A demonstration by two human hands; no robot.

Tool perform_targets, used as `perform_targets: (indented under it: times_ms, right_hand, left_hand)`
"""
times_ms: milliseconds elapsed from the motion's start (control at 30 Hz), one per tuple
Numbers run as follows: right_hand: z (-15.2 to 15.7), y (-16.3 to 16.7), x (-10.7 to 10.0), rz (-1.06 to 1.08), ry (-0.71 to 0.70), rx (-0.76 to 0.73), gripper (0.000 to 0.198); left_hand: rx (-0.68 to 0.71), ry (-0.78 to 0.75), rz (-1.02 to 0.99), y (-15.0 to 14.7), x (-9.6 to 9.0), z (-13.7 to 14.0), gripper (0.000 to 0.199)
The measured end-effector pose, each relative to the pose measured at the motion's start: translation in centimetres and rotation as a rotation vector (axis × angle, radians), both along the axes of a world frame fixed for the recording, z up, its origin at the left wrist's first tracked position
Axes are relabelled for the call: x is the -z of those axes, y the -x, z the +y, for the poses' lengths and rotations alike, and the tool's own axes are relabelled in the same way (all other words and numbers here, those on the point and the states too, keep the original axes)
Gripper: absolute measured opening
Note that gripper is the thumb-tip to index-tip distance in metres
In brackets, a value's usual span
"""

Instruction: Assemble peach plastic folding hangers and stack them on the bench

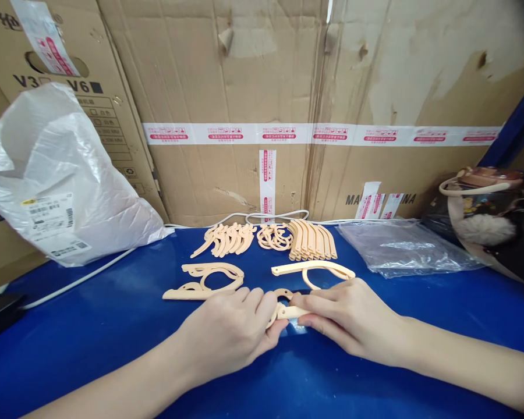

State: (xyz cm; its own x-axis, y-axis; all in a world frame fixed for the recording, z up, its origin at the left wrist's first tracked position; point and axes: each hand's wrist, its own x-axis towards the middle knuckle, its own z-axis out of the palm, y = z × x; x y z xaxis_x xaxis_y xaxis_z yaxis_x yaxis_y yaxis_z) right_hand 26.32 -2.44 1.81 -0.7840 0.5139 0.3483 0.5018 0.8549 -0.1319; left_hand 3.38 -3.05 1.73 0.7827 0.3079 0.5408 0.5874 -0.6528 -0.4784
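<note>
My left hand [238, 323] is closed on one end of a beige plastic folding hanger part [290, 312]. My right hand [353, 317] pinches the same piece from the other side, thumb below and fingers above. The two hands almost meet, and their fingers hide much of the joint between the pieces. Just past my left hand lie curved hanger pieces [222, 269] with a rounded loop. Beyond my right hand rests a long hanger arm [297, 267] beside a curved piece, partly covered by the hand.
Farther back on the blue table [113, 314] are short curved arms [231, 238], a cluster of hooks [273, 237] and a row of long arms [312, 240]. A clear plastic bag [406, 247], dark bag [484, 215], white parcel [65, 174], cable [87, 276] and cardboard [227, 180] surround them.
</note>
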Motion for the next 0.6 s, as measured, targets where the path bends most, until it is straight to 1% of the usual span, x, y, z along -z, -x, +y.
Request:
perform_targets:
  times_ms: [100,200,367,433,500,600]
  right_hand:
    - [0.0,0.0,0.0,-0.011,-0.003,-0.007,0.033]
    - [0.1,-0.1,0.0,-0.011,-0.003,-0.013,0.032]
    - [0.5,-0.4,0.1,-0.001,-0.012,-0.038,0.026]
    - [0.7,-0.5,0.0,0.035,-0.052,-0.051,0.027]
    - [1.0,-0.7,-0.2,0.110,-0.132,-0.042,0.029]
    - [1.5,-1.1,-0.6,0.222,-0.256,0.076,0.022]
  left_hand:
    - [0.021,0.024,-0.005,0.1,0.1,0.0,0.024]
    - [0.033,0.013,0.017,0.1,0.1,-0.1,0.024]
    - [0.003,0.052,0.017,-0.1,-0.1,-0.4,0.028]
    - [-0.006,0.055,-0.005,-0.1,-0.2,-0.4,0.030]
    - [-0.023,0.060,-0.021,0.1,-0.3,-0.3,0.032]
    - [-0.054,0.063,-0.043,0.3,-0.6,-0.1,0.035]
